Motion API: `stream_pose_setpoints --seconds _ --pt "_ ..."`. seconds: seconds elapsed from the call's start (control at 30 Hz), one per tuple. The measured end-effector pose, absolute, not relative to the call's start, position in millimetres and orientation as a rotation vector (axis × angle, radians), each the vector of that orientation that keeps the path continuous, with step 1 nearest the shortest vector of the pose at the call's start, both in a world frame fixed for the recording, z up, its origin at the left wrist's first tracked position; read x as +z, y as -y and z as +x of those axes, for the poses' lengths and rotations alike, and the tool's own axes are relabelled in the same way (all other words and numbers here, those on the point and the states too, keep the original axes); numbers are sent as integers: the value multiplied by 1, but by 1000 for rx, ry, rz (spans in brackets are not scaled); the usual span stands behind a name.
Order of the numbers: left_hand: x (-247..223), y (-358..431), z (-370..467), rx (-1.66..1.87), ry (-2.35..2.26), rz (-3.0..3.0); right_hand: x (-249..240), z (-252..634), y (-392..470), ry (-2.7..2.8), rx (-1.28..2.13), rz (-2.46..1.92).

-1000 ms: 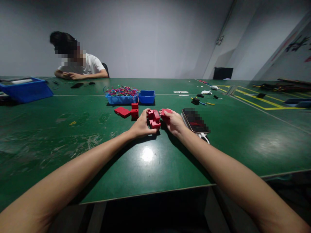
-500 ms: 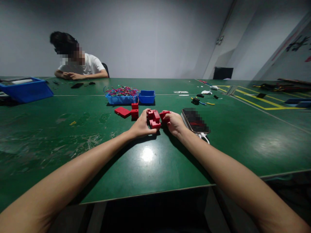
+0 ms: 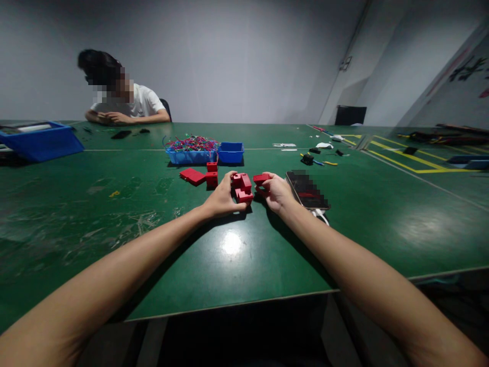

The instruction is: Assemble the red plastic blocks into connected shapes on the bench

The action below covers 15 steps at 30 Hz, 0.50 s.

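My left hand [image 3: 223,198] is closed round a red block assembly [image 3: 243,187], thumb at its near side and fingers at its far side. Just to the right, my right hand [image 3: 278,192] grips a small red block [image 3: 261,179] between thumb and fingers. A narrow gap separates this block from the assembly. Beyond my left hand, a flat red piece [image 3: 192,176] lies on the green table [image 3: 229,275], beside red blocks [image 3: 211,178] near its right end.
A blue bin of colourful wires [image 3: 193,156] and a smaller blue bin [image 3: 231,153] stand behind the blocks. A phone [image 3: 307,189] with a white cable lies right of my right hand. A large blue bin [image 3: 44,142] stands far left. Across the table sits a person [image 3: 141,102].
My right hand has shifted slightly right with its small red block, which has turned and come away from the assembly. My left hand has barely moved.
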<state>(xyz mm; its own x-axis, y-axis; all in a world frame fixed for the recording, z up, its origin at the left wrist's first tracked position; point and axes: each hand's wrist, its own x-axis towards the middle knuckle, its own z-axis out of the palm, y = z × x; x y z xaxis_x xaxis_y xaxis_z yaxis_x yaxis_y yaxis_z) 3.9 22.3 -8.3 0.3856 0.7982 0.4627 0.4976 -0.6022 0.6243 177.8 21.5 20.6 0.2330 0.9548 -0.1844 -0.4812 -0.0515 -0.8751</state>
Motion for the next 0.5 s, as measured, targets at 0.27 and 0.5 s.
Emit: stream_pose_setpoints --seconds 0.27,0.5 --pt "-9 -23 4 1073 -1118 2274 24 176 -21 494 1405 -945" --pt "-9 -23 4 1077 -1119 2266 26 177 -22 393 1487 -873"
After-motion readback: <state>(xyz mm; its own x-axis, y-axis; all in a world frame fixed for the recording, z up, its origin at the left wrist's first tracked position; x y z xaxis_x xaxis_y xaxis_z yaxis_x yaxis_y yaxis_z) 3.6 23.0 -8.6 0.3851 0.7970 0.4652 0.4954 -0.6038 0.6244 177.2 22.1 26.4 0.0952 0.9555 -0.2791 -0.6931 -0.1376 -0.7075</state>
